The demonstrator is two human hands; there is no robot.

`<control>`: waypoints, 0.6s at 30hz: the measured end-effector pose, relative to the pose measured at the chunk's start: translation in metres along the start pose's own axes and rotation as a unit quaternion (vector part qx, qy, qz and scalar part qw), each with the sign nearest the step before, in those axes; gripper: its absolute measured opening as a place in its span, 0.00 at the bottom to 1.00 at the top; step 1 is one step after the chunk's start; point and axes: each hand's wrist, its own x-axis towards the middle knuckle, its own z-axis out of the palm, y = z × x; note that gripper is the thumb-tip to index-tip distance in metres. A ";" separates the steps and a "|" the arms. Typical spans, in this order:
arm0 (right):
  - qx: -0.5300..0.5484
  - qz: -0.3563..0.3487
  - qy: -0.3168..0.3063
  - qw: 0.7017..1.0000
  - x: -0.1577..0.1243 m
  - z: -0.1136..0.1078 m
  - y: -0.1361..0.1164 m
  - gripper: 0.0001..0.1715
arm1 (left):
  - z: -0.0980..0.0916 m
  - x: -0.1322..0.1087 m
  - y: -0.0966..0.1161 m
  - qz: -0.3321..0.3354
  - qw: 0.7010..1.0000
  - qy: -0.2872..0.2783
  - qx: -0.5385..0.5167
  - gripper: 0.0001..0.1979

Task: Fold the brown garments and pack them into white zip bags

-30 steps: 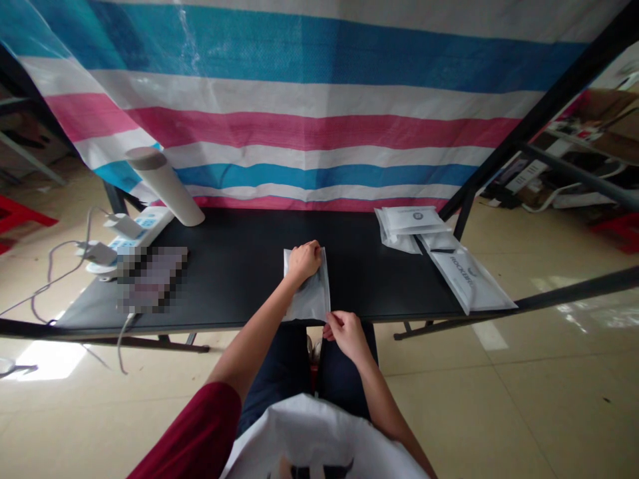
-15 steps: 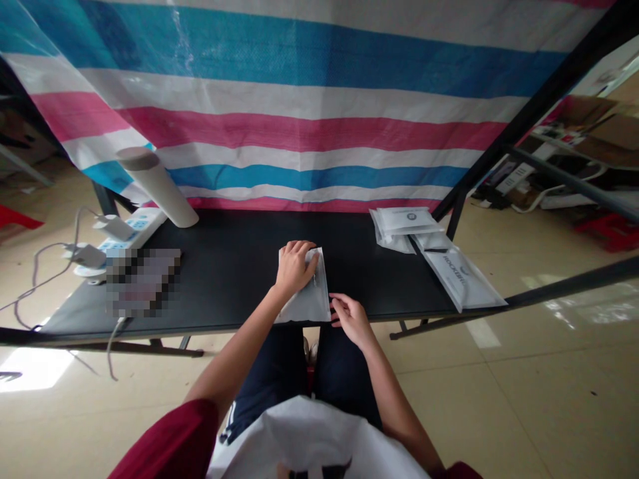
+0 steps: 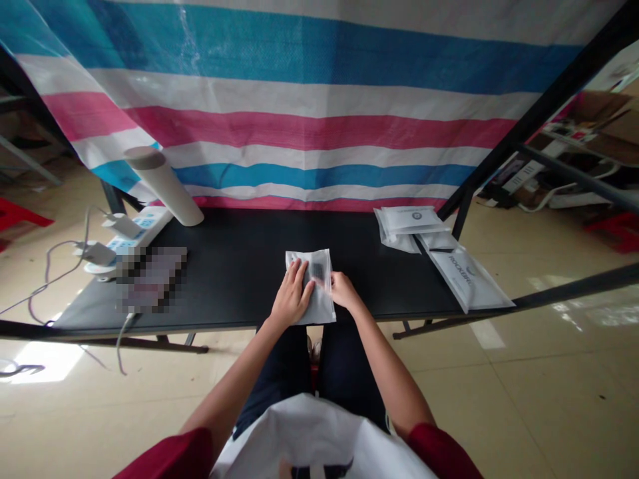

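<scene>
A frosted zip bag (image 3: 323, 305) lies at the front edge of the black table, with something dark showing through its upper part. My left hand (image 3: 292, 293) rests flat on the bag's left half, fingers spread and pointing away from me. At the bag's right edge, my right hand (image 3: 342, 290) has its fingers closed in a pinch on the edge. Whether a zip slider sits between those fingertips is too small to tell.
More frosted bags (image 3: 466, 276) with printing lie at the table's right end. On the left are a white bottle (image 3: 172, 193), a power strip (image 3: 150, 223) with chargers, and a blurred-out device (image 3: 154, 279) on a cable. A striped sheet (image 3: 309, 133) hangs behind the table (image 3: 239, 266).
My left hand has slid down from the bag's top to its middle left. My right hand has moved up along the right edge and closed on it.
</scene>
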 end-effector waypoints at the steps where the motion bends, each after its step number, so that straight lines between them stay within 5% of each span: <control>1: -0.019 0.005 0.006 1.000 0.004 0.001 -0.003 0.19 | 0.000 0.000 0.000 0.008 1.000 -0.004 0.003 0.29; 8: -0.016 0.000 -0.010 1.000 0.013 -0.005 -0.009 0.17 | 0.000 -0.001 -0.002 0.028 0.999 -0.019 0.023 0.29; 13: 0.017 0.037 0.083 0.996 -0.009 -0.042 0.016 0.18 | 0.000 -0.001 0.001 -0.009 0.998 -0.042 0.045 0.32; 18: 0.205 0.126 0.135 0.961 -0.032 -0.077 0.040 0.22 | 0.002 0.000 0.009 -0.024 0.992 -0.076 0.095 0.31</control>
